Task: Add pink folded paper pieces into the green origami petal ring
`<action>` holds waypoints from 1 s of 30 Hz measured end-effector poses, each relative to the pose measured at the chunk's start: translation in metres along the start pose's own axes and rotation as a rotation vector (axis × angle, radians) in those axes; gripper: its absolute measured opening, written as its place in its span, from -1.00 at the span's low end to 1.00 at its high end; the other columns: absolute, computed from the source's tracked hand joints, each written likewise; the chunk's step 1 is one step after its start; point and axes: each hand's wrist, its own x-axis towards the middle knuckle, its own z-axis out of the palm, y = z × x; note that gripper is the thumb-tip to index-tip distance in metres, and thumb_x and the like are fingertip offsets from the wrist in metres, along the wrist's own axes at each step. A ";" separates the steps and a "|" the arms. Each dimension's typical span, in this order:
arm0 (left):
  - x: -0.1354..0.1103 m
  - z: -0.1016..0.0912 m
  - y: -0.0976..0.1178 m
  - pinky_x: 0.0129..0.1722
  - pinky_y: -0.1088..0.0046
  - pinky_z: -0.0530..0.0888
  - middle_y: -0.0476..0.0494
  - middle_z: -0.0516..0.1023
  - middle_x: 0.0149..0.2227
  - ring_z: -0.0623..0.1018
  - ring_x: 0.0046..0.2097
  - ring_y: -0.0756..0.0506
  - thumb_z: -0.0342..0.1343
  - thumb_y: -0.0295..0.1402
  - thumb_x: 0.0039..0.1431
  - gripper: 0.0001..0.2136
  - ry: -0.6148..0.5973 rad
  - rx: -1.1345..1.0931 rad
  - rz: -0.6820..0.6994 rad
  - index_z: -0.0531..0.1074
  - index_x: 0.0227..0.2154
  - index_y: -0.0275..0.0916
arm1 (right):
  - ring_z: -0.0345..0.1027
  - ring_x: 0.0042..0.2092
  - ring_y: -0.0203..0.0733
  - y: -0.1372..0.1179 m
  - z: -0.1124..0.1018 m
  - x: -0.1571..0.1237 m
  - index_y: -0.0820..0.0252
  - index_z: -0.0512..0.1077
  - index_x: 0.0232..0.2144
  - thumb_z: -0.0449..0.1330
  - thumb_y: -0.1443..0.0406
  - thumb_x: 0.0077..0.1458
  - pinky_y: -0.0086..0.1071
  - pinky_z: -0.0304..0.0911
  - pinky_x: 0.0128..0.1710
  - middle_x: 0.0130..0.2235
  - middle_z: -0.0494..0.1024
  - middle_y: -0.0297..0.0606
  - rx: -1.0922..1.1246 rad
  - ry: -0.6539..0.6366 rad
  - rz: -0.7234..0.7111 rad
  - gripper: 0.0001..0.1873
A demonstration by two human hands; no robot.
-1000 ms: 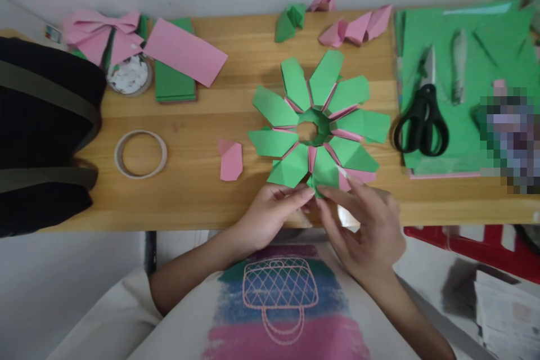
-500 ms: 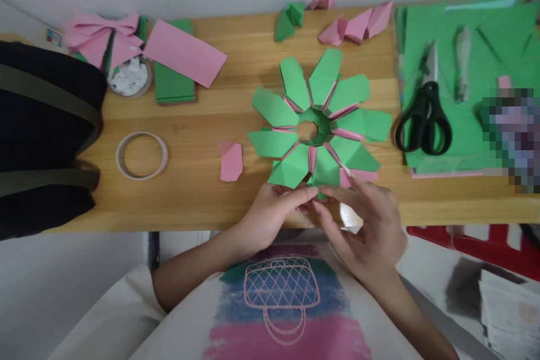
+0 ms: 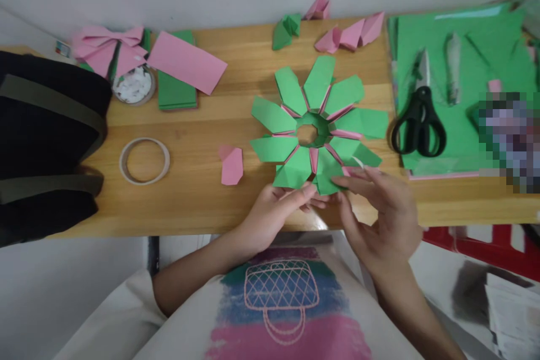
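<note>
A single head-worn view is given, looking forward and steeply down, close over the tabletop (image 3: pixel 189 197); its far edges are seemingly bent by the lens.

No word, number or brand can be read anywhere in the view; a small coloured sticker (image 3: pixel 64 48) is seen at the far left corner of the table (image 3: pixel 202 191), but its marks are too small to be made out; a patch (image 3: pixel 508 140) on the green paper (image 3: pixel 464 34) at the right end is blurred out; a handbag is drawn in pink lines on the shirt print (image 3: pixel 281 292), and no lettering is carried by it; the print on the stacked sheets (image 3: pixel 512 304) below the near right corner is too blurred to be read.
</note>
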 end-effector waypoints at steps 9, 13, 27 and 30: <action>-0.033 -0.016 0.066 -0.26 0.46 0.49 -0.09 0.64 -0.35 0.59 -0.30 -0.04 0.15 -0.39 0.20 -0.90 -0.269 0.754 0.375 0.58 -0.33 -0.16 | 0.51 -0.21 -0.09 0.003 -0.015 0.082 0.15 0.19 0.17 0.06 0.45 0.16 -0.24 0.32 -0.23 -0.25 0.63 -0.29 -0.031 -0.395 -0.194 -0.49; -0.014 -0.019 0.068 -0.18 0.38 0.45 -0.06 0.64 -0.33 0.58 -0.24 -0.07 0.13 -0.39 0.20 -0.88 0.157 1.034 0.627 0.56 -0.41 -0.18 | 0.49 -0.29 -0.07 0.003 -0.008 0.101 0.22 0.20 0.16 0.02 0.45 0.14 -0.30 0.25 -0.34 -0.26 0.65 -0.26 -0.114 -0.570 -0.142 -0.49; 0.014 -0.005 0.040 -0.20 0.27 0.34 -0.06 0.67 -0.31 0.57 -0.21 -0.13 0.19 -0.40 0.17 -0.92 0.353 1.386 0.758 0.58 -0.38 -0.17 | 0.48 -0.34 -0.27 0.017 -0.016 0.099 0.15 0.23 0.15 0.08 0.42 0.11 -0.44 0.27 -0.36 -0.33 0.62 -0.37 0.265 -0.613 -0.062 -0.47; 0.014 -0.001 0.037 -0.16 0.23 0.35 -0.08 0.67 -0.27 0.57 -0.19 -0.15 0.19 -0.38 0.18 -0.93 0.363 1.375 0.734 0.58 -0.33 -0.17 | 0.51 -0.29 -0.26 0.017 -0.016 0.096 0.14 0.23 0.15 0.10 0.41 0.10 -0.43 0.29 -0.33 -0.28 0.64 -0.34 0.320 -0.606 -0.028 -0.47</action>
